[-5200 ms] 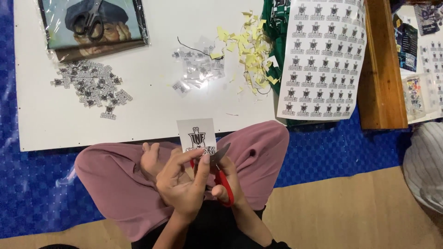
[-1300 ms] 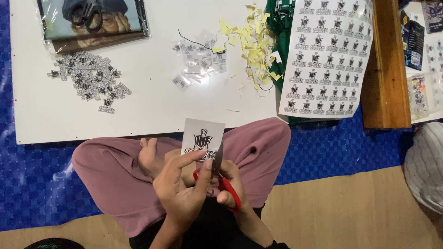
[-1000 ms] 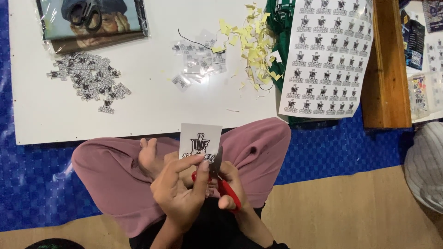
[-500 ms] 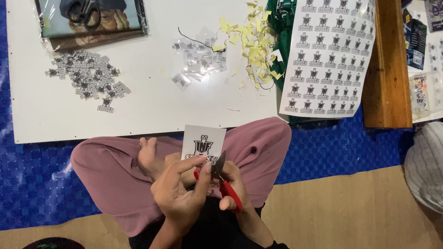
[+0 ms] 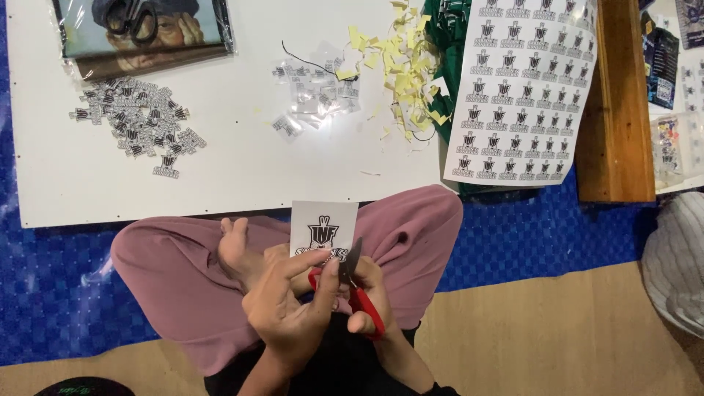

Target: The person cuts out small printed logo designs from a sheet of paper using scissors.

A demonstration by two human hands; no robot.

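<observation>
Sticker [image 5: 323, 229] is pinched upright over the lap by the left hand [image 5: 287, 308], edge presented to the scissors [image 5: 354, 286] gripped in the right hand [image 5: 367, 297]; finished cutouts [image 5: 139, 125] are piled apart on the board [image 5: 220, 169].

This looks like a home craft corner set up on the floor, not a shop bench. A person sits cross-legged in pink trousers [image 5: 411, 235] on a blue woven mat [image 5: 59, 293] laid over a tan floor [image 5: 557, 345]. A low white board [image 5: 242, 169] serves as the surface: cut-out stickers [image 5: 139, 125] are heaped near its left edge, yellow backing scraps [image 5: 403, 59] lie near its far right corner, and a printed sticker sheet [image 5: 521, 88] hangs over its right edge. A wooden plank [image 5: 612, 103] lies just beyond.
</observation>
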